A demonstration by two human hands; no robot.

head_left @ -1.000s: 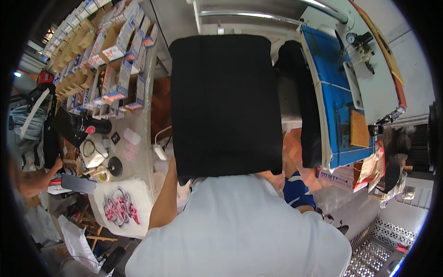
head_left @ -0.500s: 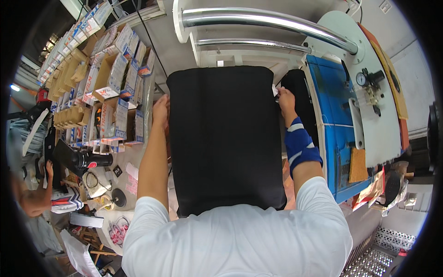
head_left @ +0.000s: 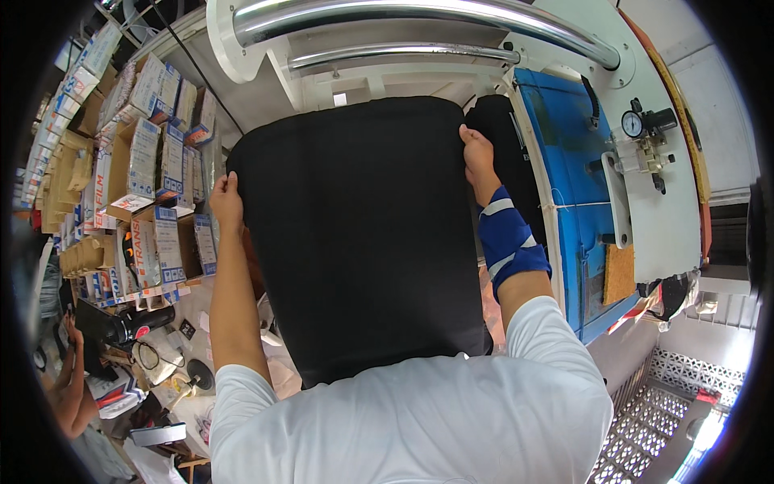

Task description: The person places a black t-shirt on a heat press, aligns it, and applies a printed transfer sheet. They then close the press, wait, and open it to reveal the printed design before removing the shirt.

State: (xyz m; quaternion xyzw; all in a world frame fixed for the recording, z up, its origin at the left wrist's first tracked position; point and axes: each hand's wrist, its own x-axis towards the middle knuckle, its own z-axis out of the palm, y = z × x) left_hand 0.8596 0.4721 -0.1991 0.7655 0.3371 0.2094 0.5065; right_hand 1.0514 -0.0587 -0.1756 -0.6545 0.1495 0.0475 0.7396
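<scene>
A wide black cloth panel (head_left: pixel 363 242) lies stretched in front of me, smooth, with rounded far corners. Its near edge disappears behind my white shirt. My left hand (head_left: pixel 227 202) is closed on the panel's left edge, thumb uppermost. Higher up on the opposite side, my right hand (head_left: pixel 477 153) pinches the right edge close to the far corner. The fingers under the cloth are hidden on both sides. A blue wrap with grey stripes (head_left: pixel 513 242) covers my right forearm. Just right of that hand is a second black cloth-like surface (head_left: pixel 504 133).
Chrome bars (head_left: pixel 403 58) on a white machine frame cross beyond the panel. A blue machine housing (head_left: pixel 572 161) and a pressure gauge (head_left: pixel 632 123) stand at right. Stacked open cardboard boxes (head_left: pixel 133 161) fill the left. Another person's arm (head_left: pixel 76 379) shows at far left.
Both hands have shifted left in the picture with the panel, whose far left corner now spreads wider. A white scrap seen by my right hand earlier is out of sight.
</scene>
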